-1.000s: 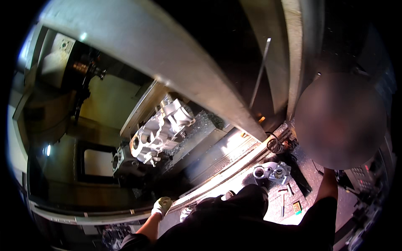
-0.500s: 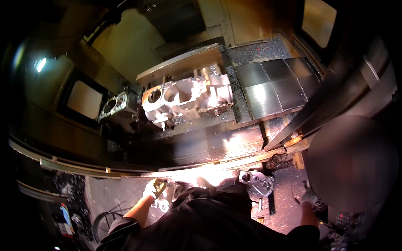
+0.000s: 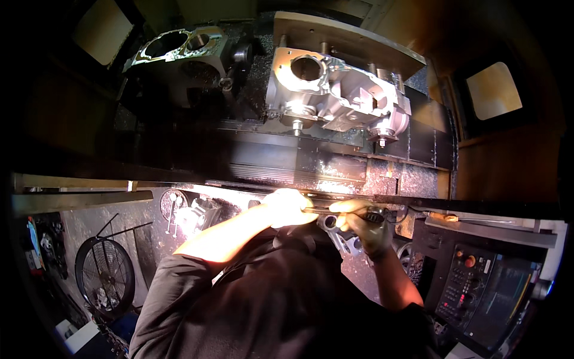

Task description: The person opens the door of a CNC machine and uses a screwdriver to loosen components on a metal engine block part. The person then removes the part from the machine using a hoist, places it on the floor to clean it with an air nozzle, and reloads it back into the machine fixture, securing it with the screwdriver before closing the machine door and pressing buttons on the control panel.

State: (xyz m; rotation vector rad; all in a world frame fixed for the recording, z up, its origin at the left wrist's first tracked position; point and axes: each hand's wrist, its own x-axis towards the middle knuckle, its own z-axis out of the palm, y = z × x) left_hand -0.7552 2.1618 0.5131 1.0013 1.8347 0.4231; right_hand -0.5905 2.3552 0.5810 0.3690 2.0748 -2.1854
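My left hand [image 3: 288, 207], gloved and washed out by bright light, is closed at the left end of a slim metal rod-like tool [image 3: 323, 210]. Around the right end of it my right hand [image 3: 366, 226], also gloved, has its fingers wrapped; a dark round metal part shows at that hand. The tool's exact kind is not clear. Both hands are in front of my body, by the machine's front edge. Beyond them, a large cast metal housing [image 3: 335, 96] with round bores sits clamped on the machine bed. Bolts [image 3: 297, 127] stick out below its lugs.
A second casting [image 3: 179, 51] stands at the far left inside the machine. A control panel [image 3: 472, 287] is at right, below a ledge bearing an orange-handled tool [image 3: 442, 216]. A black floor fan [image 3: 104, 275] and metal castings [image 3: 200, 215] stand at left.
My hands, apart at either side before, have come together at the rod-like tool. The view has swung right, showing the control panel, and the dark blurred disc at right is gone.
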